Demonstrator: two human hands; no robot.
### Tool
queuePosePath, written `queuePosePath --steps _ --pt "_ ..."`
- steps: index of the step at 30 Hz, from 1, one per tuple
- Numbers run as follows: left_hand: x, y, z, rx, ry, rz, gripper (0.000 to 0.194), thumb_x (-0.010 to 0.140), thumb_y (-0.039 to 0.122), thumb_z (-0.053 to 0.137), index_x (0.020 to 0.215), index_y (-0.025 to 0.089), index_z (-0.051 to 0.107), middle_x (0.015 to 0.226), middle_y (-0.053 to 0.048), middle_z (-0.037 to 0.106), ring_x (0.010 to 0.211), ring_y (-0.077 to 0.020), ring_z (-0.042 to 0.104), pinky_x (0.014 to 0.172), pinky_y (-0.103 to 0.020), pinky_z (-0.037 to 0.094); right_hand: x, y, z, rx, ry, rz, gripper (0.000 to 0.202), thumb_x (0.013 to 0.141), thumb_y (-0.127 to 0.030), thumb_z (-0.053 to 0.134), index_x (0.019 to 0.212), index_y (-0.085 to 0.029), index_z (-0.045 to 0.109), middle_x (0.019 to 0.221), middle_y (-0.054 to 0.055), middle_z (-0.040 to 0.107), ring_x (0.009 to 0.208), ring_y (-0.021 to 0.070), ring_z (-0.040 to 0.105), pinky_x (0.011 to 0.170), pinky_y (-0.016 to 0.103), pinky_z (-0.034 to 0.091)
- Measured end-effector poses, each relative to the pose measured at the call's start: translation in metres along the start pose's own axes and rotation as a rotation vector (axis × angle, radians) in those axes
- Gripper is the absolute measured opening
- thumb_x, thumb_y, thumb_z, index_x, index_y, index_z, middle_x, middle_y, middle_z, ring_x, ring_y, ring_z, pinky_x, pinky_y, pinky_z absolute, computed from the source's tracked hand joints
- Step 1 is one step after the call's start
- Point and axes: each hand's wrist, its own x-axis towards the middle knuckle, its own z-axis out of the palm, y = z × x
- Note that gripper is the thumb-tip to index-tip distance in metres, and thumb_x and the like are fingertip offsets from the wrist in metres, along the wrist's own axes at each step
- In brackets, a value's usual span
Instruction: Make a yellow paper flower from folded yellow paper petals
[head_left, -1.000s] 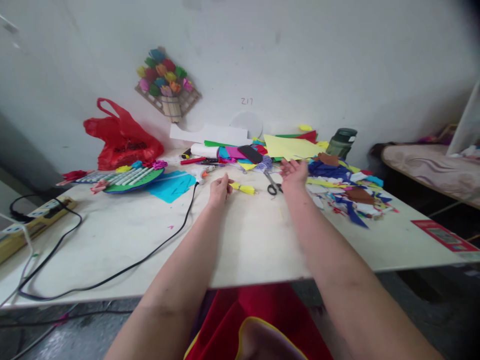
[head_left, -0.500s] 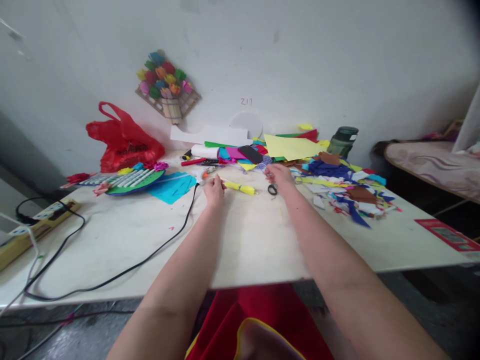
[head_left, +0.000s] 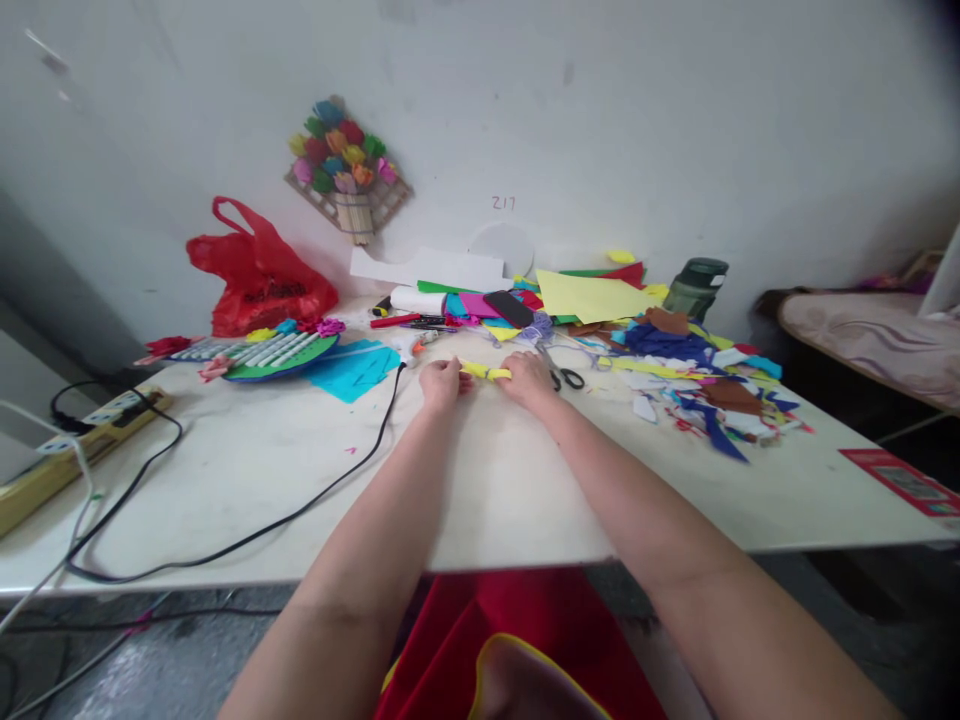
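A yellow paper bundle, tied with a dark thread around its middle, is held between both hands above the white table. The fingers of my left hand close on its left end. My right hand has its fingers on the right end. Dark-handled scissors lie just right of my right hand, their blades partly hidden behind it. A hot glue gun with a black cord lies beyond my left hand.
Left: blue paper, a green board with rolled sticks, red bag, power strip. Behind: phone, pale yellow sheet. Right: scrap pile, green bottle.
My right hand has left the scissors and moved left and nearer to grip the bundle's right end. The scissors now lie with both handle loops showing. The view has shifted slightly.
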Motion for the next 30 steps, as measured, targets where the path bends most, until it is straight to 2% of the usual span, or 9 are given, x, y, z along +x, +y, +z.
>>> queuePosePath --steps 4,7,10,14,20,23,26,30 --pt "-0.007 0.003 0.003 -0.055 -0.046 -0.088 0.010 0.078 0.022 0.057 0.076 0.012 0.058 0.053 -0.007 0.061 0.047 -0.0182 0.061 0.056 -0.032 0.052 -0.001 0.001 -0.002 0.016 0.128 -0.046 0.021 0.082 -0.024 0.055 0.094 -0.014 0.068 0.096 0.011 0.068 0.091 0.0234 0.055 0.081 0.035 0.034" --pt "-0.013 0.007 0.004 -0.203 -0.134 -0.163 0.017 0.080 0.028 0.059 0.080 0.011 0.056 0.056 -0.008 0.063 0.053 -0.0176 0.064 0.061 -0.030 0.054 -0.001 0.002 -0.004 0.011 0.268 -0.138 0.021 0.083 -0.023 0.053 0.096 -0.013 0.066 0.095 0.012 0.067 0.089 0.0240 0.054 0.078 0.035 0.033" --pt "-0.018 0.011 0.005 -0.346 -0.195 -0.168 0.023 0.082 0.032 0.060 0.079 0.010 0.056 0.063 -0.009 0.065 0.059 -0.0162 0.066 0.064 -0.027 0.055 -0.003 0.000 -0.006 -0.022 0.378 -0.249 0.022 0.086 -0.026 0.049 0.094 -0.013 0.065 0.095 0.012 0.066 0.088 0.0247 0.051 0.076 0.035 0.032" --pt "-0.018 0.014 0.005 -0.446 -0.217 -0.199 0.022 0.083 0.031 0.059 0.078 0.010 0.058 0.066 -0.008 0.065 0.061 -0.0141 0.066 0.062 -0.023 0.054 -0.006 -0.005 -0.009 -0.071 0.426 -0.377 0.025 0.089 -0.027 0.043 0.092 -0.013 0.064 0.094 0.012 0.065 0.086 0.0241 0.049 0.076 0.035 0.031" --pt "-0.012 0.012 0.005 -0.530 -0.167 -0.222 0.014 0.083 0.020 0.058 0.071 0.012 0.055 0.055 -0.002 0.060 0.050 -0.0098 0.060 0.059 -0.021 0.053 -0.008 -0.013 -0.006 -0.036 0.448 -0.502 0.028 0.091 -0.025 0.038 0.093 -0.014 0.063 0.097 0.012 0.065 0.087 0.0230 0.050 0.078 0.036 0.033" --pt "-0.009 0.009 0.002 -0.525 -0.184 -0.180 0.011 0.081 0.017 0.058 0.071 0.012 0.056 0.059 -0.002 0.061 0.050 -0.0088 0.059 0.058 -0.020 0.052 -0.009 -0.016 -0.004 0.118 0.445 -0.451 0.030 0.089 -0.034 0.043 0.097 -0.014 0.063 0.103 0.013 0.065 0.092 0.0238 0.053 0.081 0.036 0.037" --pt "-0.005 0.006 -0.002 -0.504 -0.260 -0.107 0.010 0.081 0.019 0.059 0.075 0.011 0.057 0.069 -0.005 0.065 0.057 -0.0094 0.062 0.064 -0.022 0.053 -0.007 -0.016 -0.002 0.372 0.388 -0.238 0.032 0.089 -0.034 0.041 0.103 -0.013 0.062 0.104 0.013 0.065 0.092 0.0209 0.057 0.082 0.033 0.042" --pt "-0.002 0.001 -0.006 -0.445 -0.348 -0.026 0.014 0.078 0.024 0.064 0.083 0.012 0.058 0.086 -0.009 0.070 0.066 -0.0117 0.064 0.071 -0.026 0.053 -0.001 -0.010 0.001 0.717 0.202 0.028 0.026 0.084 -0.031 0.049 0.100 -0.015 0.063 0.097 0.008 0.069 0.085 0.0173 0.062 0.079 0.030 0.048"
